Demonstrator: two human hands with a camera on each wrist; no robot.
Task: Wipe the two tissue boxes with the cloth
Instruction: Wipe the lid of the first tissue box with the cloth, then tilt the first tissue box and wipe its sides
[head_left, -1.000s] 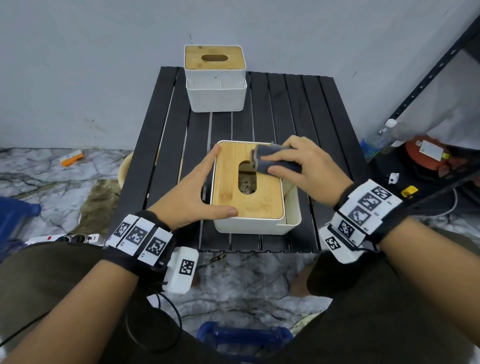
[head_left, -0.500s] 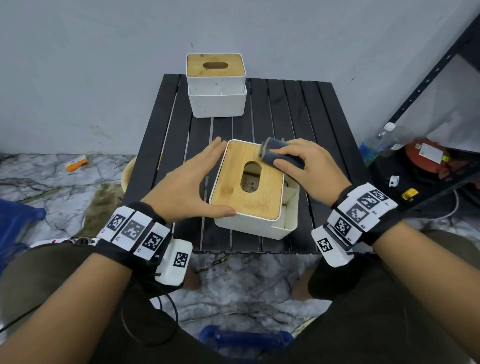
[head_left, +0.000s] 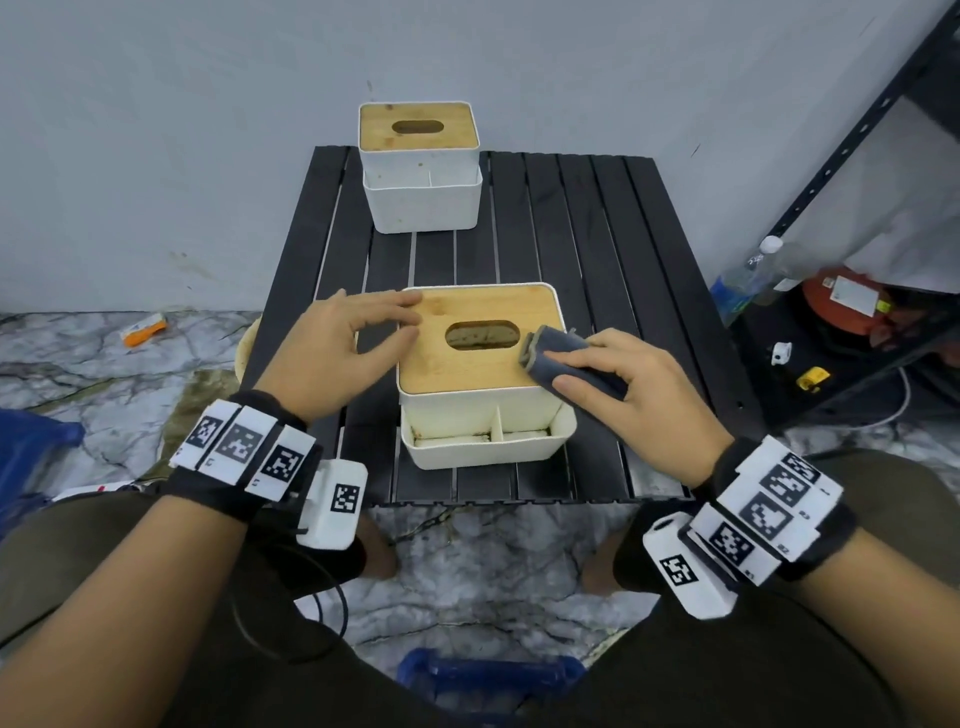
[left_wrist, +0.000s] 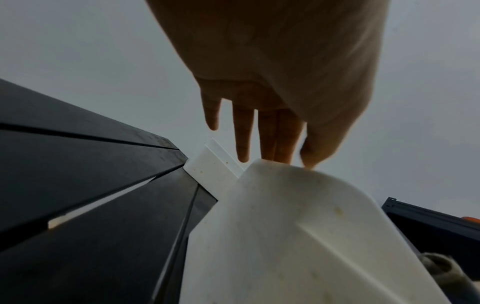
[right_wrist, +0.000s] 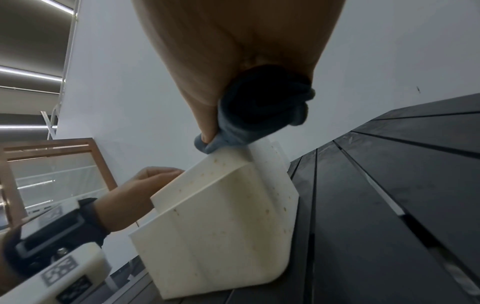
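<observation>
A folded grey cloth (head_left: 566, 358) is gripped in the right hand (head_left: 639, 395), with the fingers laid over it and the thumb curled beneath, and is pressed onto the right end of the bamboo lid (head_left: 483, 338) of the near tissue box (head_left: 483, 441). In the right wrist view the cloth (right_wrist: 249, 123) is seen bunched at the top edge of the box's white wall (right_wrist: 223, 216). The left hand (head_left: 337, 353) is held open, its fingers nearly straight; the fingertips are set on the far left corner of the lid, and the thumb is laid against its left edge. In the left wrist view the fingers (left_wrist: 244, 131) are seen extended above the box rim (left_wrist: 272, 164).

The near tissue box is placed towards the front of a black slatted counter (head_left: 597, 249), its open divided compartment turned to the person. The second tissue box (head_left: 421, 171), of the same kind, is set at the far edge of the counter, against a pale grey wall (head_left: 208, 130).

Marble-patterned floor (head_left: 104, 374) is seen around the counter, and a black metal shelf frame (head_left: 857, 156) stands at the right with a plastic bottle (head_left: 748, 275) beside it. Both forearms are reached forward from below, and marker-covered bands are worn on the wrists.
</observation>
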